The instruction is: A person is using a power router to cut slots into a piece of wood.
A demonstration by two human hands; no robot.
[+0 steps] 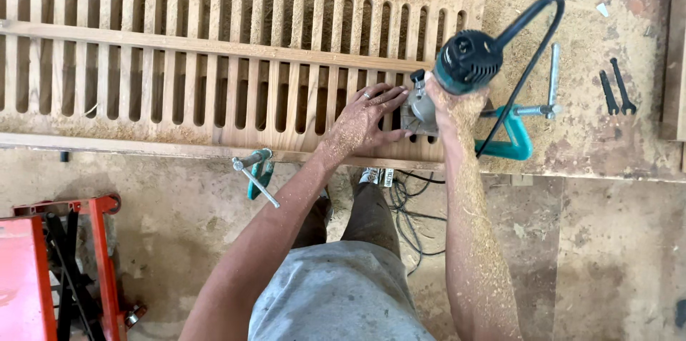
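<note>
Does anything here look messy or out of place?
Sawdust is everywhere: it coats the workbench, the slotted wooden panel and the right hand gripping the router. Nothing looks broken or askew.

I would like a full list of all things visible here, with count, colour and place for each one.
slotted wooden panel: one, pale wood, lying on the workbench
workbench: one, sawdust-covered, top of view
router: one, teal and black, at the panel's right end
power cord: one, black, from the router's top down over the bench edge
clamps: two, teal, at the bench edge
wrenches: two, dark, on the bench at right
metal stand: one, red, lower left floor
left hand: flat on the panel beside the router
right hand: gripping the router
</note>
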